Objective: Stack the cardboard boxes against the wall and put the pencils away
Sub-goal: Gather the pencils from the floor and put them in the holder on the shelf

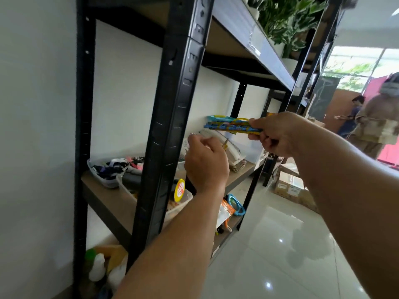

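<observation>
My right hand (278, 134) pinches the pencils (233, 126) by one end, probably to reach the shelf (101, 190); left hand (205, 162) is curled, can't tell if it's holding anything.

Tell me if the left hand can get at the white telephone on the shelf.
Probably yes. The left hand hovers at the shelf's open front, right of the black upright, with the white telephone just beyond it and nothing visible between. Its fingers are curled, so they would have to open first.
</observation>
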